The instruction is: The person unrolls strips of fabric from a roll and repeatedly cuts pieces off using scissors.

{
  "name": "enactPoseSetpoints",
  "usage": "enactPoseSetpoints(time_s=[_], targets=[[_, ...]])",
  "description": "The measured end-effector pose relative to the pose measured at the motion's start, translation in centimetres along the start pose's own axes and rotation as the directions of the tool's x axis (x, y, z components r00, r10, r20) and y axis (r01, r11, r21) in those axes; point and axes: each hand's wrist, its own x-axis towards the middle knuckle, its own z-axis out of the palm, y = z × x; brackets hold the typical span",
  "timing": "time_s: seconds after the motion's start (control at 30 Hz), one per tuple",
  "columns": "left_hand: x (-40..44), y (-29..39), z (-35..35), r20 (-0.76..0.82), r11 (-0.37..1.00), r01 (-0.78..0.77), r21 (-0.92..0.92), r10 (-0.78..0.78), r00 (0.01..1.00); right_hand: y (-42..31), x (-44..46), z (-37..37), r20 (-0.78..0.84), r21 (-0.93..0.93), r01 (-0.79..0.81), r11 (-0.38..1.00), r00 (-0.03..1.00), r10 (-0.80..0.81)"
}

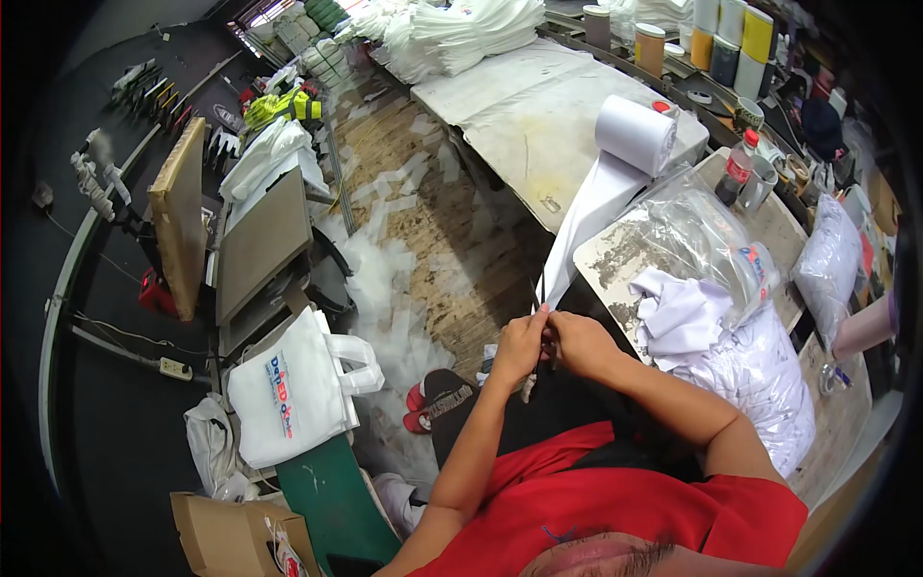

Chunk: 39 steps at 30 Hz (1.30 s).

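A white roll of fabric (630,137) stands on the table, and its loose strip (591,213) runs down toward my hands. My left hand (520,346) is closed, pinching the strip's near end between thumb and fingers. Close beside it, my right hand (583,343) is wrapped round dark-handled scissors (540,288). The scissor blades point away from me along the strip's end. My fingers hide most of the handles.
At left lie white printed bags (293,389) beside a heat press (264,255). At right are a crumpled white cloth (681,313), clear plastic (687,226), a cola bottle (736,168) and a mug (758,183). White scraps (389,279) litter the floor.
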Motion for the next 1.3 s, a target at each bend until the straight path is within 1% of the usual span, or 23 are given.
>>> enactPoseSetpoints(time_s=[0.03, 0.1, 0.17, 0.23, 0.3, 0.33, 0.37, 0.4, 0.43, 0.47, 0.5, 0.57, 0.63, 0.73, 0.77, 0.87, 0.93, 0.97, 1.03, 1.1, 1.17, 1.23, 1.3], targets=[[-0.2, 0.6, -0.2, 0.013, 0.998, -0.019, 0.058, 0.019, 1.000, -0.2, 0.1, -0.2, 0.000, 0.001, -0.001, 1.000, 1.000, 0.001], [-0.3, 0.3, -0.3, 0.027, 0.999, -0.008, 0.046, 0.007, 1.000, -0.7, 0.4, -0.6, 0.028, 0.213, -0.118, 0.970, 0.993, 0.115], [-0.3, 0.1, -0.3, 0.041, 0.999, 0.005, 0.033, -0.006, 0.999, -0.6, 0.4, -0.2, -0.012, 0.224, -0.124, 0.967, 0.991, 0.130], [-0.9, 1.1, -0.2, -0.002, 0.987, -0.044, 0.157, 0.045, 0.999, -0.5, 0.3, 0.2, -0.050, 0.235, -0.127, 0.964, 0.988, 0.143], [-1.6, 1.8, 0.0, -0.011, 0.982, -0.074, 0.176, 0.078, 0.997, -0.4, 0.3, 0.5, 0.113, 0.536, -0.350, 0.768, 0.931, 0.346], [-1.8, 2.0, 0.1, -0.016, 0.975, -0.106, 0.196, 0.111, 0.994, 0.2, 0.3, 0.9, 0.111, 0.537, -0.349, 0.768, 0.932, 0.346], [-1.9, 1.8, 0.2, -0.015, 0.975, -0.107, 0.196, 0.112, 0.994, 1.0, 0.4, 1.6, 0.276, 0.745, -0.454, 0.489, 0.877, 0.394], [-1.9, 1.4, 0.3, 0.010, 0.995, -0.091, 0.039, 0.091, 0.996, 1.2, 0.5, 1.7, 0.444, 0.839, -0.524, 0.144, 0.814, 0.374], [-1.8, 0.9, 0.3, 0.038, 0.990, -0.068, -0.120, 0.073, 0.997, 1.4, 0.4, 1.8, 0.443, 0.840, -0.524, 0.144, 0.814, 0.375], [-1.5, -0.1, 0.2, 0.038, 0.990, -0.068, -0.120, 0.073, 0.997, 1.5, 0.4, 1.8, 0.478, 0.841, -0.536, 0.072, 0.800, 0.363], [-1.1, -0.6, -0.1, 0.024, 0.985, -0.132, -0.112, 0.136, 0.990, 1.4, 0.5, 1.5, 0.512, 0.838, -0.546, 0.000, 0.785, 0.348], [-0.7, -1.8, -0.1, 0.012, 0.975, -0.196, -0.104, 0.198, 0.980, 0.9, 0.7, 0.9, 0.514, 0.834, -0.552, 0.020, 0.789, 0.336], [-0.6, -1.5, -0.2, 0.062, 0.954, -0.025, -0.298, 0.046, 0.997, 1.0, 0.8, 1.1, 0.517, 0.830, -0.557, 0.040, 0.793, 0.322], [-0.3, -1.7, -0.5, 0.034, 0.988, -0.052, -0.145, 0.058, 0.998, 1.6, 0.7, 2.2, 0.272, 0.724, -0.424, 0.544, 0.901, 0.339], [-0.3, -2.0, -0.5, 0.022, 0.997, -0.056, -0.057, 0.057, 0.998, 1.7, 0.6, 2.2, 0.272, 0.724, -0.424, 0.545, 0.901, 0.339], [-0.4, -2.4, -0.1, -0.052, 0.987, -0.145, -0.071, 0.141, 0.989, 1.4, 0.7, 1.7, 0.268, 0.686, -0.426, 0.590, 0.902, 0.340], [-0.5, -2.5, -0.2, -0.058, 0.987, -0.148, -0.056, 0.145, 0.988, 0.8, 0.7, 1.1, 0.199, 0.602, -0.402, 0.690, 0.912, 0.358], [-0.5, -2.5, -0.2, -0.064, 0.987, -0.153, -0.042, 0.150, 0.987, 0.7, 0.7, 1.1, 0.199, 0.601, -0.402, 0.690, 0.912, 0.358], [-0.6, -2.4, -0.4, -0.030, 0.993, -0.106, -0.052, 0.105, 0.994, 0.6, 0.5, 1.2, -0.025, 0.500, -0.246, 0.830, 0.954, 0.298], [-0.6, -2.7, -0.5, 0.008, 0.996, -0.060, -0.059, 0.060, 0.998, 0.8, 0.6, 1.3, 0.002, 0.509, -0.271, 0.817, 0.949, 0.314], [-0.3, -3.5, -0.6, 0.062, 0.979, -0.094, -0.181, 0.107, 0.992, 1.0, 0.6, 1.3, 0.028, 0.518, -0.298, 0.802, 0.943, 0.332], [0.1, -4.6, -1.0, 0.092, 0.975, -0.086, -0.207, 0.107, 0.990, 0.9, 0.8, 1.3, 0.141, 0.656, -0.388, 0.647, 0.906, 0.400], [0.2, -4.9, -1.0, 0.121, 0.969, -0.077, -0.233, 0.107, 0.987, 0.8, 0.8, 1.2, 0.149, 0.661, -0.391, 0.640, 0.905, 0.399]])
